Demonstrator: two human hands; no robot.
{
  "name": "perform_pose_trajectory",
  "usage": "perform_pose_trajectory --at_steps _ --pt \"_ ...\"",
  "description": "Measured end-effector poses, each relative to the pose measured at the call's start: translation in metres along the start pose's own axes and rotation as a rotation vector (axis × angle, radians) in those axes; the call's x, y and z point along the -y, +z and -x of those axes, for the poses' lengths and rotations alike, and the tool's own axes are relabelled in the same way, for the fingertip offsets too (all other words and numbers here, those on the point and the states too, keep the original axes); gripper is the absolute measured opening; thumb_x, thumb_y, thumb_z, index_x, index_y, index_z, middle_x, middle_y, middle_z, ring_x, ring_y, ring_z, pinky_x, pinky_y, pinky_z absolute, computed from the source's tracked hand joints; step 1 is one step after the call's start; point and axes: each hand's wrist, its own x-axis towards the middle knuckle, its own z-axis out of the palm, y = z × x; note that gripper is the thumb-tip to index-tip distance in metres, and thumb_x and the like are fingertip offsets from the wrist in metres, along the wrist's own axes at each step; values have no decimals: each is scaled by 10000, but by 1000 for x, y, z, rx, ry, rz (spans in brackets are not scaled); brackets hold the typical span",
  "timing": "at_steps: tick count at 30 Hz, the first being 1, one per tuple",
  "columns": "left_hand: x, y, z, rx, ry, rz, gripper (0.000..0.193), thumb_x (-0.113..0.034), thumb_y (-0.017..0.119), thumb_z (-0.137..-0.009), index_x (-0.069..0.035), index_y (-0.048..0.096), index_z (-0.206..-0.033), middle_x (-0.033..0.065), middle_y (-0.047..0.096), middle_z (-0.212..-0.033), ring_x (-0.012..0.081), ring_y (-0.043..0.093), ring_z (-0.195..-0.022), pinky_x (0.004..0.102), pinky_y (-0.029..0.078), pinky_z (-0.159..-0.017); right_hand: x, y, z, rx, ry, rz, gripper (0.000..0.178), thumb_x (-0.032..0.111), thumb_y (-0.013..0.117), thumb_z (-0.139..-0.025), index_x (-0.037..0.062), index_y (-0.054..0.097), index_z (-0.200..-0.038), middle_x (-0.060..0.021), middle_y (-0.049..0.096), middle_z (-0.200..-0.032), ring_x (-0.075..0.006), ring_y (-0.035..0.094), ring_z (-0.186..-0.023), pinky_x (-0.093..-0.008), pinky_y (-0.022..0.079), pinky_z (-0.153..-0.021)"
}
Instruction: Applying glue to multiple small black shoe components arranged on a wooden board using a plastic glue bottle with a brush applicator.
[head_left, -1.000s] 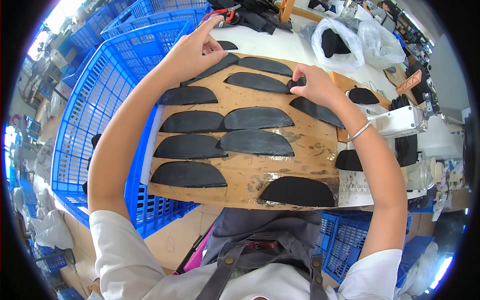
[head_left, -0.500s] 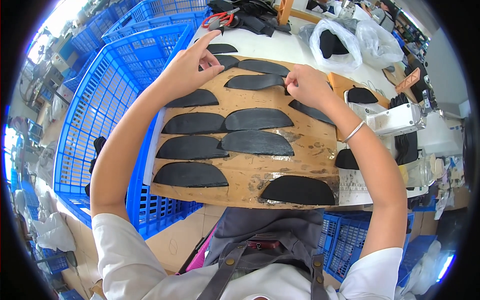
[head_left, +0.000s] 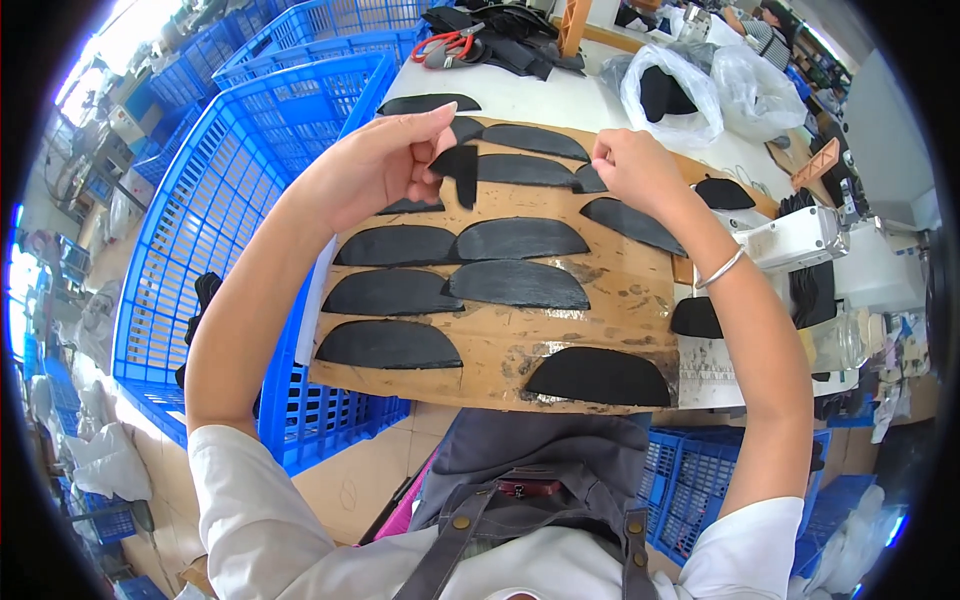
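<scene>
My left hand (head_left: 385,165) is over the far left of a brown cardboard sheet (head_left: 490,390). Its fingers pinch a small black fabric piece (head_left: 460,175) that hangs bent from the fingertips. Toward the far right of the sheet, my right hand (head_left: 637,170) is closed, thumb against fingers; what it holds, if anything, is hidden. Just below those fingertips lies the end of a dark piece (head_left: 590,179). Between my hands a half-moon black piece (head_left: 525,170) lies flat. Several similar ones rest in rows nearer me, among them a glossy black piece (head_left: 520,284) and a matte black piece (head_left: 598,377).
A blue plastic crate (head_left: 210,240) stands against the table's left side. Red-handled scissors (head_left: 447,48) and black scraps (head_left: 515,40) lie at the back. Clear plastic bags (head_left: 672,95) sit back right. A white machine arm (head_left: 790,238) is by my right forearm.
My left hand has come down and nearer, and a small black piece now shows in its fingers. The half-moon piece by my right hand, lifted before, lies flat; that hand moved slightly right.
</scene>
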Motion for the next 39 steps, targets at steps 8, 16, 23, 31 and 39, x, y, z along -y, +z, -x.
perform_pose_trajectory --at_steps 8,16,23,31,39 --pt "-12 41 34 290 226 -130 459 -437 472 -906 -65 488 -637 166 534 -980 202 519 -817 298 414 -782 62 -42 72 102 -357 -1086 289 108 501 -849 41 556 -1125 -65 598 -949 -121 557 -817 -266 463 -750" --pt "-40 112 86 11 970 -1717 200 -113 680 -659 -54 490 -681 114 616 -961 245 582 -775 363 460 -723 74 -53 180 147 -458 -1232 278 175 563 -862 27 548 -1097 -65 639 -905 -147 602 -857 -280 447 -759" --pt "-4 139 116 -227 1543 -1883 126 -106 605 -670 -120 530 -771 38 635 -891 216 568 -771 363 441 -679 86 -52 231 -398 -534 -924 299 16 716 -668 39 622 -951 -84 600 -794 -222 594 -703 -289 469 -607" --pt "17 170 117 -206 1780 -1728 162 -129 586 -710 -155 504 -848 -15 607 -866 179 549 -747 331 406 -666 95 -63 250 -384 -630 -918 373 104 769 -646 38 651 -995 -131 573 -993 -202 562 -818 -276 448 -696" --pt "15 182 121 -138 1850 -1634 158 -130 568 -684 -151 540 -838 -34 614 -817 144 548 -711 273 410 -641 83 -61 254 -245 -700 -1102 336 114 768 -652 70 671 -971 -138 565 -1072 -166 548 -841 -262 444 -708"
